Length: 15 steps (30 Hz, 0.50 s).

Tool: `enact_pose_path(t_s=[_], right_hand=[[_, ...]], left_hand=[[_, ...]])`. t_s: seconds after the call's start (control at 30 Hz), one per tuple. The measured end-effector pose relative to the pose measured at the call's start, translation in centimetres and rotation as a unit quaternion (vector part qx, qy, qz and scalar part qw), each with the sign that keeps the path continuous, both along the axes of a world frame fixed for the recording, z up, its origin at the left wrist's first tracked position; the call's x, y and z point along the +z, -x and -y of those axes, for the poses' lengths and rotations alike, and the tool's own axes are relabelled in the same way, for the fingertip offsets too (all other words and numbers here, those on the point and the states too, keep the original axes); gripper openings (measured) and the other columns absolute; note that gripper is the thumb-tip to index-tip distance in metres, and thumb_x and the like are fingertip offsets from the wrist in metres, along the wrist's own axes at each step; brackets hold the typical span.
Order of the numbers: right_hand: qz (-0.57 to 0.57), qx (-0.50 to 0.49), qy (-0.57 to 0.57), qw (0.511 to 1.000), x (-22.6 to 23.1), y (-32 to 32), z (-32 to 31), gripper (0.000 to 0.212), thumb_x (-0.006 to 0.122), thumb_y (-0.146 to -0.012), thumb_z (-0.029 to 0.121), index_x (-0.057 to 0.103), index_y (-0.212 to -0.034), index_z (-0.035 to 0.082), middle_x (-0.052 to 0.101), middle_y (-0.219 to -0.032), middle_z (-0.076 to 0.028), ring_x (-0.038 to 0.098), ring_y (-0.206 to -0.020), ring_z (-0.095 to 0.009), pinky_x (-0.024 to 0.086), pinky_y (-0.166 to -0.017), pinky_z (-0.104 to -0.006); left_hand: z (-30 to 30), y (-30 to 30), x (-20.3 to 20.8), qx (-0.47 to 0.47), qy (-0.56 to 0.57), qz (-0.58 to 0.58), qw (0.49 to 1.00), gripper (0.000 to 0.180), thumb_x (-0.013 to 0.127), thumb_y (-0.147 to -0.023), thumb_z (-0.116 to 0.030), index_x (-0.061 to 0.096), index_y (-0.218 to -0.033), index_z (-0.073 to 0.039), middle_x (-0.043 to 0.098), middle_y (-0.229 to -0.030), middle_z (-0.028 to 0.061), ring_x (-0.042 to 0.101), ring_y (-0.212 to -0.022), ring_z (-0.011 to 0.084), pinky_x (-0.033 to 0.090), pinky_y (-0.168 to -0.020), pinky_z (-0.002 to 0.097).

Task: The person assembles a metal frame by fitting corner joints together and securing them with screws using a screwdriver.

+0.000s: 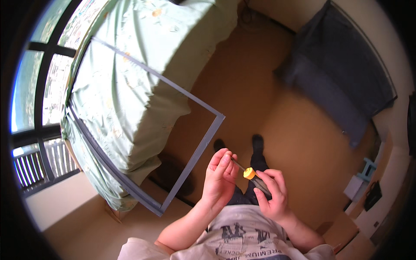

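Note:
My right hand (273, 195) is wrapped round the black and yellow handle of a screwdriver (249, 173). Its thin metal shaft points up and to the left, toward my other hand. There, my left hand (219, 180) is closed in a pinch right at the screwdriver's tip; whatever small thing sits between those fingers is too small to make out. Just left of my hands is a grey rectangular frame (195, 151), like a window screen frame with nothing visible inside it. Its far part lies over the bed, and its near corner juts out past the bed's edge.
A bed with a pale green patterned sheet (173, 56) fills the upper left, beside dark-framed windows (45, 86). Dark cloth (342, 73) hangs at the upper right. A light blue stool (368, 169) stands at the right, above the brown floor (299, 143).

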State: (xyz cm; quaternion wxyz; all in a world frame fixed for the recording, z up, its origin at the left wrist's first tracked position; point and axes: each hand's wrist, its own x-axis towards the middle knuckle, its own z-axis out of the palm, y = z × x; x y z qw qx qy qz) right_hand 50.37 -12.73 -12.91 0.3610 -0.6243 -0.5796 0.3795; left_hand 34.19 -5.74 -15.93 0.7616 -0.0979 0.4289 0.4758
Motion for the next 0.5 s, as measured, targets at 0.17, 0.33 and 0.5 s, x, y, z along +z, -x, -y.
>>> enact_pose_path(t_s=[0.17,0.33,0.5], right_hand=[[0.055,0.005,-0.038,0.998,-11.0,-2.0,-1.8,0.044,0.070,-0.083,0.005,0.060,-0.125,0.000,0.055,-0.109,-0.017,0.061,-0.091,-0.031,0.052,-0.076,-0.0375],[-0.019,0.012,-0.052,0.998,-19.4,-2.8,-4.3,0.043,0.071,-0.080,0.004,0.063,-0.122,0.000,0.057,-0.107,-0.015,0.061,-0.088,-0.028,0.053,-0.073,-0.0360],[-0.095,0.046,-0.069,0.992,-22.6,-2.8,-6.2,0.043,0.071,-0.079,0.004,0.064,-0.120,-0.002,0.057,-0.105,-0.015,0.060,-0.081,-0.025,0.053,-0.068,-0.0336]], left_hand=[[-1.5,-2.7,-8.8,0.013,0.020,-0.059,0.998,0.018,0.065,-0.095,-0.011,0.062,-0.113,-0.011,0.068,-0.104,-0.0025,0.064,-0.102,0.0111,0.054,-0.082,0.0222],[-2.4,-3.7,-15.5,0.111,-0.023,-0.014,0.994,0.024,0.061,-0.097,-0.013,0.057,-0.120,-0.013,0.066,-0.109,-0.0041,0.061,-0.107,0.0111,0.050,-0.094,0.0272],[-2.6,-3.7,-17.1,0.139,-0.074,-0.012,0.987,0.027,0.060,-0.098,-0.019,0.053,-0.124,-0.017,0.064,-0.109,-0.0090,0.058,-0.107,0.0078,0.046,-0.096,0.0281]])
